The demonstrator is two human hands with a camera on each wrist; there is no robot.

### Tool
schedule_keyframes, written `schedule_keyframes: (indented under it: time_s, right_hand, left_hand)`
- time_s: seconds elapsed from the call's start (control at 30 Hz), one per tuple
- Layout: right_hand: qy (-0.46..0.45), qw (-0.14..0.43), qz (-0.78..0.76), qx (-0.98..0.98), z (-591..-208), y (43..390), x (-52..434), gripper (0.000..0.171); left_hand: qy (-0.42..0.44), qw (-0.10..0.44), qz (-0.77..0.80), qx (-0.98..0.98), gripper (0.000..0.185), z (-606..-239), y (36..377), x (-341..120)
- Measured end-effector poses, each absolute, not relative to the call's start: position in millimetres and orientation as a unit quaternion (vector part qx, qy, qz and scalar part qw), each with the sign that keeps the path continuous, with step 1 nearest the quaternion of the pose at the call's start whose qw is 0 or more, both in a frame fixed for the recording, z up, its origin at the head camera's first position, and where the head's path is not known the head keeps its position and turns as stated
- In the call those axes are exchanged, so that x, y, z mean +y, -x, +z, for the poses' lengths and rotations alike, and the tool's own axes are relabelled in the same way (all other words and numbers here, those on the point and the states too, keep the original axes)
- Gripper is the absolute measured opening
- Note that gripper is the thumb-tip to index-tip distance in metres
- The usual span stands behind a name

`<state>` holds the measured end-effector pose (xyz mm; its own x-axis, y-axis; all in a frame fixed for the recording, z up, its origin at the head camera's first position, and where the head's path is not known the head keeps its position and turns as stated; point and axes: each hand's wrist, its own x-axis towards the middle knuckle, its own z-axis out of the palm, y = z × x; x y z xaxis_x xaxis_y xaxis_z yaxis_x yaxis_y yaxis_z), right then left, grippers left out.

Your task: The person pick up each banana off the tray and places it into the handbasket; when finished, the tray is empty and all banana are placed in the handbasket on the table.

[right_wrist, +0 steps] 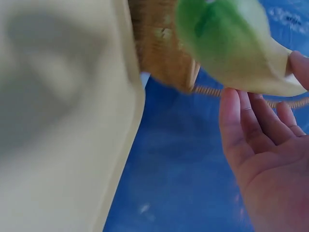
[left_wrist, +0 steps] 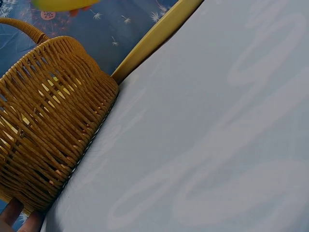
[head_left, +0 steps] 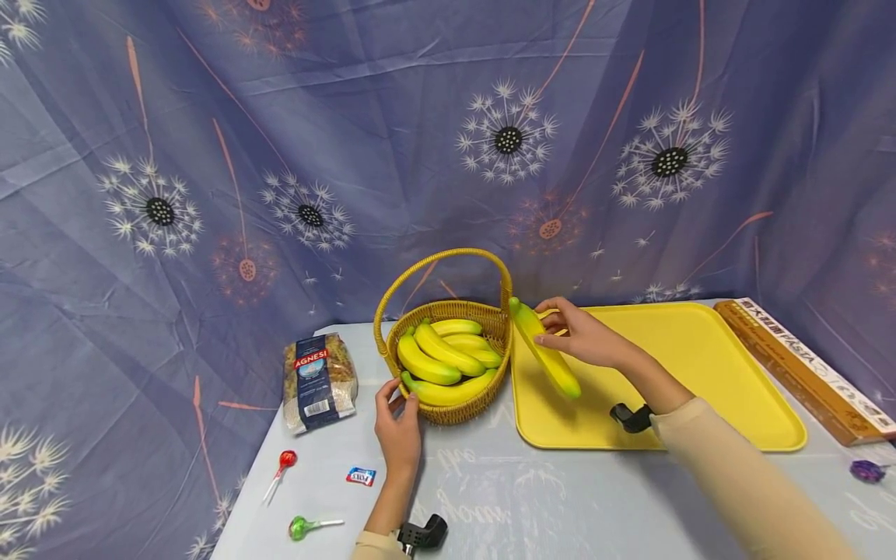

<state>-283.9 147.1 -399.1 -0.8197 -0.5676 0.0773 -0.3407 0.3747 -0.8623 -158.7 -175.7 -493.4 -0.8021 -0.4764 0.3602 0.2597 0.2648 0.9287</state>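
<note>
Between thumb and fingers my right hand [head_left: 575, 333] holds a yellow banana [head_left: 546, 350] with green ends, raised over the left part of a yellow tray [head_left: 658, 373]. Seen from the right wrist, a green end of this banana [right_wrist: 222, 43] is large and close, with the fingertips along its underside. My left hand [head_left: 399, 432] grips the near left side of a wicker basket [head_left: 458, 412] at its rim. In the left wrist view its fingertips [left_wrist: 12, 211] meet the basket's woven wall [left_wrist: 58, 125]. Several bananas [head_left: 448, 350] lie inside the basket under its tall arched handle.
A bag of Agnesi pasta [head_left: 318, 385] lies left of the basket. Nearer are a red lollipop [head_left: 287, 459], a green lollipop [head_left: 299, 528] and a small wrapped candy [head_left: 361, 476]. A long brown box [head_left: 805, 373] borders the tray's right, with a purple lollipop [head_left: 866, 470] nearby. A patterned curtain hangs behind.
</note>
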Motion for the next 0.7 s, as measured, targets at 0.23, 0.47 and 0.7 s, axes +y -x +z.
schedule_keyframes:
  time_s: [0.23,0.47,0.7]
  right_hand:
    - [0.284,0.168,-0.489,0.808,-391.6,292.2,109.6,0.052]
    - [0.274,0.197,-0.483,0.808,-385.1,302.5,73.1,0.052]
    - [0.244,0.202,-0.490,0.812,-385.0,323.5,51.4,0.054]
  left_hand:
    - [-0.073,0.303,-0.606,-0.732,0.036,-494.1,158.1,-175.9]
    - [-0.074,0.303,-0.605,-0.733,0.036,-493.1,157.8,-177.8]
    - [-0.075,0.304,-0.607,-0.730,0.036,-494.8,160.2,-176.9]
